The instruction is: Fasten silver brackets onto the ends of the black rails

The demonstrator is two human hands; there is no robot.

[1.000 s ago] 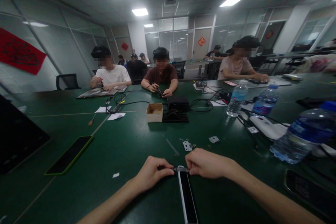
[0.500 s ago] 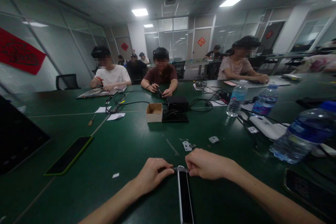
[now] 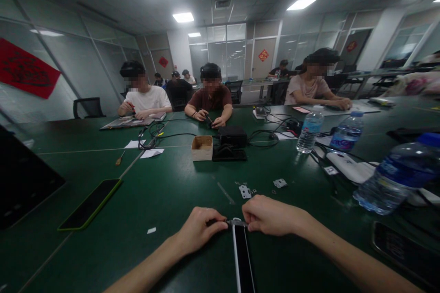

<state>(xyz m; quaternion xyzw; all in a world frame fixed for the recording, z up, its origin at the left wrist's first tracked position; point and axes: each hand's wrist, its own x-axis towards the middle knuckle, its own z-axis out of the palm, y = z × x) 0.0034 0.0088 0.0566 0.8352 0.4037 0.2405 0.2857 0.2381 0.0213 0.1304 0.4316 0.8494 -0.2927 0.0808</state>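
Observation:
A long narrow device (image 3: 243,256) with a dark face and pale edges lies on the green table, pointing away from me. At its far end, my left hand (image 3: 202,226) pinches a small dark piece whose shape I cannot make out. On the other side of that end, my right hand (image 3: 270,215) is closed, its fingertips at a small grey part. Just beyond my right hand lie a flat metal plate with holes (image 3: 245,192) and a second metal plate (image 3: 280,183), with tiny bits around them.
A small open box (image 3: 202,149) stands ahead beside a black stand (image 3: 233,139). A green-edged phone (image 3: 91,203) lies left. Bottles, including a large one (image 3: 395,174), and another phone (image 3: 405,252) are right. Three people sit across the table (image 3: 154,197).

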